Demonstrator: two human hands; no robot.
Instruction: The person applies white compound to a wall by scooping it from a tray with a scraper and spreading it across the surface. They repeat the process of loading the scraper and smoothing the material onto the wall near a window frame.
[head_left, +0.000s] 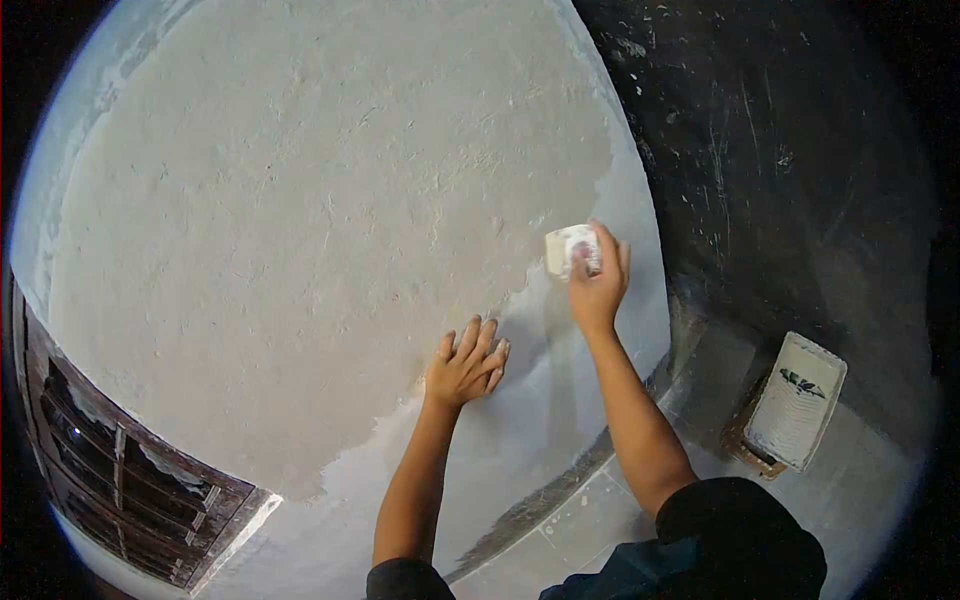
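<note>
My right hand grips a small whitish block, smeared with paint and resembling a sponge or paint pad. The block is at the surface of a pale wall, near the border between a beige area and a whiter strip. Lower and to the left, my left hand lies against the wall with its fingers apart and nothing in it. White smears mark its fingertips. Whether the block's far face touches the wall is hidden.
A paint tray, coated in white with a dark green patch, rests on a brownish support at the right. A dark, scuffed wall adjoins the pale one. Floor tiles run below. A barred wooden window sits lower left.
</note>
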